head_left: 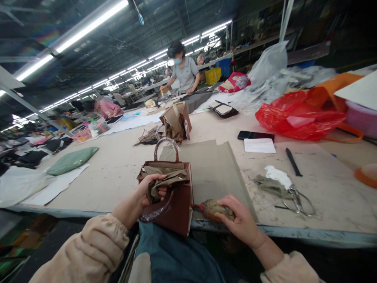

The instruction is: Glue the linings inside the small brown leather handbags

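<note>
A dark red-brown handbag (176, 210) stands at the table's front edge, its plastic-wrapped handles up and down. My left hand (153, 190) is closed on the olive-brown lining (167, 173) that is pulled out over the bag's top. In my right hand (235, 214) is a squeeze bottle (213, 209), amber and smeared, with a red neck. Its thin tip points left and meets the bag's side edge; whether it touches cannot be made out. Under and behind the bag lies a flat olive sheet (218, 169).
A second handbag (176, 124) stands farther back beside stacked pieces (149, 135). To the right lie scissors (298, 202), cloth scraps (272, 184), a black pen-like tool (293, 162), a phone (255, 136) and a red plastic bag (300, 114). A co-worker (185, 70) stands across the table.
</note>
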Demonstrator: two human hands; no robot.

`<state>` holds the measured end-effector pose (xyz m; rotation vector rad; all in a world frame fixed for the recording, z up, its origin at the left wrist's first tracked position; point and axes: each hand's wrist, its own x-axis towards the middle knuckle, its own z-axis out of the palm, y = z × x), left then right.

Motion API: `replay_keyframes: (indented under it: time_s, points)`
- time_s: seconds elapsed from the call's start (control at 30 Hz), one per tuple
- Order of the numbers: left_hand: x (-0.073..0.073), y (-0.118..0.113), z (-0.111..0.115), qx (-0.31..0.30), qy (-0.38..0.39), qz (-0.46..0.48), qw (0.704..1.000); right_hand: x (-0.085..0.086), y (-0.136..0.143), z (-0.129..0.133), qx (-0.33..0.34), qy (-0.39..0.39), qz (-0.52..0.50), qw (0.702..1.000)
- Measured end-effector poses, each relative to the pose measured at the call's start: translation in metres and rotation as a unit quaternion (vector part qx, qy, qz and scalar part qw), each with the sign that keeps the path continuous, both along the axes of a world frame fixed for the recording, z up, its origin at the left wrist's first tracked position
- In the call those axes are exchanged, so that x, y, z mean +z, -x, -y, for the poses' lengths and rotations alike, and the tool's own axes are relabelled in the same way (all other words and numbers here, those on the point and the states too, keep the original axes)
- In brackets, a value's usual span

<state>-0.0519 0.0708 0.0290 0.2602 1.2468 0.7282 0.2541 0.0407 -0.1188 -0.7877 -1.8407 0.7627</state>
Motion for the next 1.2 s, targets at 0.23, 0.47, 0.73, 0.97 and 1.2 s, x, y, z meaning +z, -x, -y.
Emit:
replay_keyframes:
  time_s: [0.23, 0.47, 0.73, 0.97, 1.2]
  points:
    - [0.000, 0.003, 0.002, -0.003, -0.002, -0.009, 1.000, 0.005, 0.000, -0.001, 0.016, -0.008, 0.006, 1.000]
    - [0.003, 0.002, 0.000, 0.002, 0.004, -0.011, 1.000, 0.011, 0.001, 0.003, 0.015, -0.058, 0.000, 0.998]
    - [0.005, -0.003, -0.002, 0.005, 0.012, 0.005, 1.000, 0.022, -0.003, 0.001, 0.047, -0.012, 0.011, 0.999]
    - [0.000, 0.001, -0.004, 0.002, 0.006, -0.017, 1.000, 0.020, -0.001, 0.001, 0.006, -0.026, -0.005, 1.000]
    - [-0.001, 0.001, -0.003, -0.011, -0.007, -0.022, 1.000, 0.013, 0.001, -0.001, -0.006, -0.041, 0.021, 0.999]
